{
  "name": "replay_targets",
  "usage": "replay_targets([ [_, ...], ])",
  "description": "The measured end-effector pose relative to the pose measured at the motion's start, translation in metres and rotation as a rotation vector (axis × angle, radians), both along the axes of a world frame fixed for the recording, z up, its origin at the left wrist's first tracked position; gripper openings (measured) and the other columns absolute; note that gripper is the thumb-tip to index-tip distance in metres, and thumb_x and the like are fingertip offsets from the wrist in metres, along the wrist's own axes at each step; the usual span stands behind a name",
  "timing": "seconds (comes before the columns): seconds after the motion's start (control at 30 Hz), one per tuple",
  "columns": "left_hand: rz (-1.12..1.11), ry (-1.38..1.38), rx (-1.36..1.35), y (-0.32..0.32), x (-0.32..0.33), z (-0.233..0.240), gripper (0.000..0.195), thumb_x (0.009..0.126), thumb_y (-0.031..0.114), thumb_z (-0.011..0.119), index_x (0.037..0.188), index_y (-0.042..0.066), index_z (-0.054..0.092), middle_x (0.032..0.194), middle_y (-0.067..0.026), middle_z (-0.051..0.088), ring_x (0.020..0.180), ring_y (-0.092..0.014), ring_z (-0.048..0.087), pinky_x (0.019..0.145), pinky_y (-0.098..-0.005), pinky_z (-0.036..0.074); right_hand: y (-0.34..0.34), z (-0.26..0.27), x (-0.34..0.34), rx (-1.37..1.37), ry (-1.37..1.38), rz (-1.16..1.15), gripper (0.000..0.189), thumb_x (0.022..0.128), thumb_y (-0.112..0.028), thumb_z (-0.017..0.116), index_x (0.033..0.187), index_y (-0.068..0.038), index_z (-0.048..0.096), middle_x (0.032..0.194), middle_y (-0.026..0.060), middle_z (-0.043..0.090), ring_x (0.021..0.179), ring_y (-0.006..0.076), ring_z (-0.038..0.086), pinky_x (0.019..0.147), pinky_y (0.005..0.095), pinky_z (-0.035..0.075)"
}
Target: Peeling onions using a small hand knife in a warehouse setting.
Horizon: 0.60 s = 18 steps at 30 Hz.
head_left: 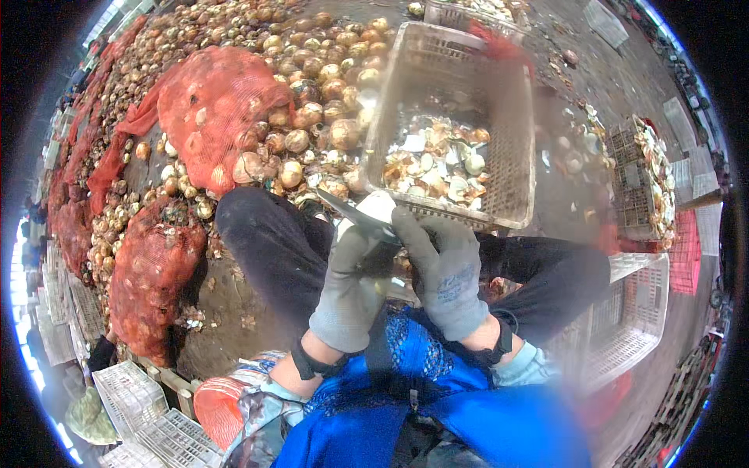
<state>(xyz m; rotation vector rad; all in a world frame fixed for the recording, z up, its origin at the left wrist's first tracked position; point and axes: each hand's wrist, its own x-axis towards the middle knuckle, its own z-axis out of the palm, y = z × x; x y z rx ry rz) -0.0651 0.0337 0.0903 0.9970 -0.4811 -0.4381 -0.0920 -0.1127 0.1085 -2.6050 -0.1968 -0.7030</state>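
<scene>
Both of my hands wear grey coated gloves and meet above my lap. A pale peeled onion (377, 206) sits between them, partly hidden by a dark knife blade (345, 209). My left hand (354, 281) is closed at the onion's lower left, with the blade across its fingertips. My right hand (447, 260) curls at the blade's near end, where the knife's handle is hidden. Just beyond them stands a plastic crate (509, 219) with peeled onions and onion skins (436, 158) at its bottom.
Loose unpeeled onions (327, 88) spread ahead and left. Red mesh sacks of onions (216, 111) lie among them, another sack (155, 281) beside my left knee. A heaped crate (635, 181) and a white crate (629, 316) stand right. White crates (131, 392) sit behind left.
</scene>
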Motion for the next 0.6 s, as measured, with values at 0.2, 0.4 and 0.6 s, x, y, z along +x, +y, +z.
replay_targets([
  [0.2,0.188,0.664,-0.214,0.001,0.008,0.025,0.07,0.081,0.047,0.061,0.13,0.003,0.039,0.12,-0.0171,0.053,0.104,-0.03,0.055,0.091,-0.0387,0.046,-0.05,-0.068,0.017,-0.392,0.504,-0.42,0.074,0.062,-0.01,0.069,0.13,-0.023,0.046,0.081,0.0082,0.056,0.068,0.0221,0.057,0.057,0.0352,0.047],
  [0.4,0.11,0.567,-0.269,0.002,0.022,0.025,0.077,0.08,0.054,0.058,0.133,0.004,0.035,0.132,-0.0154,0.043,0.118,-0.03,0.045,0.101,-0.0421,0.036,-0.012,-0.01,0.007,0.126,0.206,-0.205,0.067,0.069,0.002,0.054,0.134,-0.01,0.039,0.094,0.0167,0.055,0.082,0.0339,0.053,0.073,0.0422,0.044],
  [0.6,-0.004,0.602,-0.121,0.014,0.018,0.018,0.079,0.081,0.048,0.057,0.137,0.001,0.028,0.139,-0.0175,0.033,0.126,-0.033,0.037,0.107,-0.0461,0.029,-0.005,0.007,0.009,0.328,0.124,0.114,0.074,0.063,0.001,0.058,0.134,-0.004,0.037,0.107,0.0184,0.053,0.09,0.0369,0.051,0.079,0.0423,0.043],
])
